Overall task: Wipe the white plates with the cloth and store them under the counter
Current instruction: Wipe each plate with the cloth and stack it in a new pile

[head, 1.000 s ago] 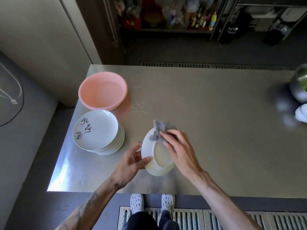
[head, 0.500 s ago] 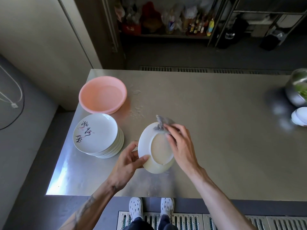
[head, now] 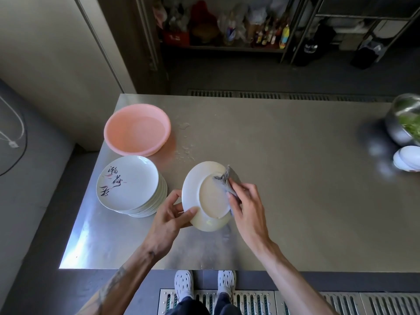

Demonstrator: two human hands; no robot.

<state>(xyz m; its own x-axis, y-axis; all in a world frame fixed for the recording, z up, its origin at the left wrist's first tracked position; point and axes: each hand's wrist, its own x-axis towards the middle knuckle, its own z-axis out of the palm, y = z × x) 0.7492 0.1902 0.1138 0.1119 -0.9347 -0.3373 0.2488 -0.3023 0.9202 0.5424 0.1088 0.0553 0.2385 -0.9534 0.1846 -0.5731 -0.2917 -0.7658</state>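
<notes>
Plate [head: 209, 198] beside the stack [head: 129, 180] is mid-wipe; the stack likely waits.
Left hand [head: 169, 218] pinches its rim; right hand [head: 247, 210] fingers clutch the cloth [head: 230, 176].

Basin [head: 137, 129] at desk [head: 295, 178] back-left; plate stack [head: 130, 184] just before it; held plate [head: 204, 196] right of stack; pot [head: 403, 119] far right, bowl [head: 408, 161] before pot.

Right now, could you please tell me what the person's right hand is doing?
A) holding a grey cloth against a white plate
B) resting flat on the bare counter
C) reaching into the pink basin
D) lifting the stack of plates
A: the right hand holds the grey cloth against the plate, whose left rim the left hand grips.
</notes>
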